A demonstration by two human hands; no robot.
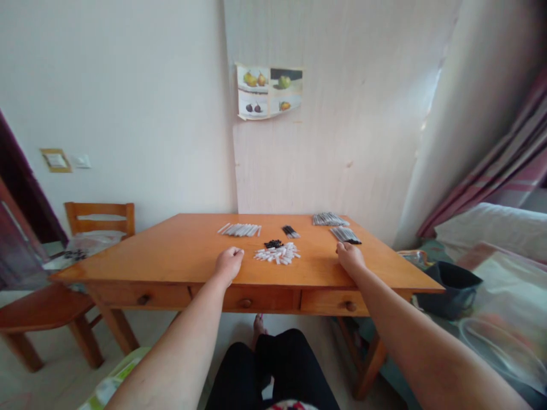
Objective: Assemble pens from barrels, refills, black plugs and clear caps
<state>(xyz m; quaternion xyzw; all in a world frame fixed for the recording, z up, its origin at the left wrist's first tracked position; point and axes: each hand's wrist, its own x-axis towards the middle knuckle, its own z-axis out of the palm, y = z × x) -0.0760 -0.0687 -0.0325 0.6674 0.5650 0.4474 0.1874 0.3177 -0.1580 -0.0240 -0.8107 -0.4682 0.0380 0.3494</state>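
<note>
My left hand [229,263] rests as a loose fist near the table's front edge, left of a pile of small white pen caps [280,254]; nothing shows in it. My right hand [350,256] is also curled closed on the tabletop, with nothing visible in it, just in front of a row of slim pen parts with dark ends [344,234]. Small black pieces [273,244] lie heaped behind the white ones. Farther back are a row of white tubes [241,229], a small bundle of black-and-clear sticks [291,232] and another row of grey, pen-like sticks [329,219].
The wooden table [158,250] has drawers along its front and stands against a wall. A wooden chair [100,210] with a plastic bag is at the left. To the right are a dark bin [448,290] and clear plastic bags [504,307].
</note>
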